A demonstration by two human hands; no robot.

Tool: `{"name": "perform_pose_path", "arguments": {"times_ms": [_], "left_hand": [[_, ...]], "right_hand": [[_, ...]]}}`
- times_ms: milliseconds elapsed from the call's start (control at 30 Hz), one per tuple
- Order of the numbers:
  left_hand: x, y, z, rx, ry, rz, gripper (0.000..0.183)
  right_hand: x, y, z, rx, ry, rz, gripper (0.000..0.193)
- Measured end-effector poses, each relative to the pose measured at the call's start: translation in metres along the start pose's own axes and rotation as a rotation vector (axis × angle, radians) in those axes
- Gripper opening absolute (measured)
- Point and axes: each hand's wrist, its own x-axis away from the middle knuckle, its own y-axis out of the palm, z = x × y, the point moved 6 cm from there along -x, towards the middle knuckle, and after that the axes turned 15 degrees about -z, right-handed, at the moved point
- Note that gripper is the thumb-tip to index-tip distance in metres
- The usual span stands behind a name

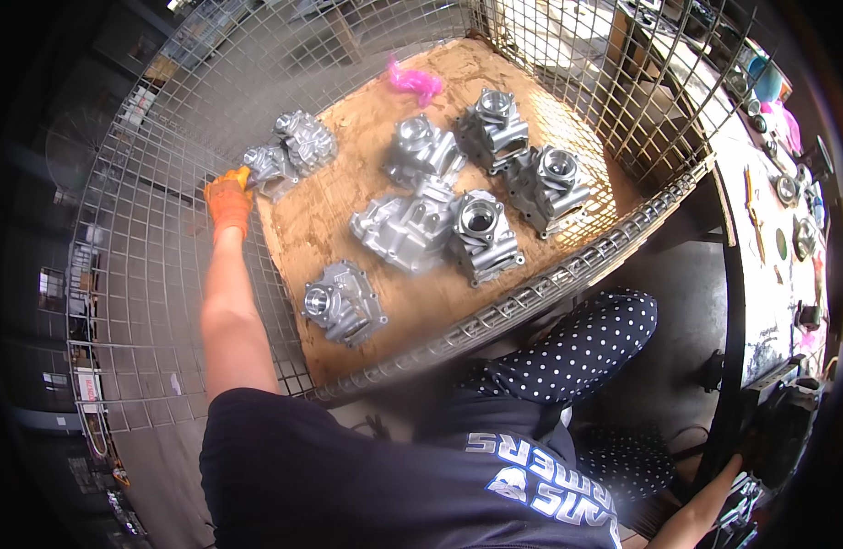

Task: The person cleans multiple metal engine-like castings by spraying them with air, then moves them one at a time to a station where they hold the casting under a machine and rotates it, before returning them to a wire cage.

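My left hand (227, 199), in an orange glove with yellow at the fingers, reaches along the wire wall of a basket. Its fingers are curled at the near end of a silver metal casting (271, 170), which lies against a second casting (306, 142). Low at the right edge, my right hand (734, 468) is beside a dark metal part (777, 425) at the workbench; its fingers are hidden. More castings sit on the basket's wooden floor: one apart at the front left (343, 304), others grouped, among them one with a round bore (481, 220).
The wire basket has a thick front rim (495, 320) between my body and the castings. A crumpled pink plastic piece (414, 80) lies at the back of the wooden floor (367, 101). On the right, a workbench (760, 274) carries tools and small parts.
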Motion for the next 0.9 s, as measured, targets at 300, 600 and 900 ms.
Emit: {"name": "perform_pose_path", "arguments": {"times_ms": [300,600,900], "left_hand": [[0.015,-0.003,-0.029,0.135,-0.229,-0.094,0.025],[0.049,-0.099,-0.098,0.384,-0.316,0.182,0.035],[0.121,-0.101,-0.124,1.414,-0.257,0.018,0.038]], "right_hand": [[-0.001,0.0,0.001,-0.032,0.005,-0.008,0.055],[-0.015,0.003,0.014,0.025,0.0,0.007,0.055],[-0.006,-0.014,0.008,0.028,-0.005,0.022,0.055]]}}
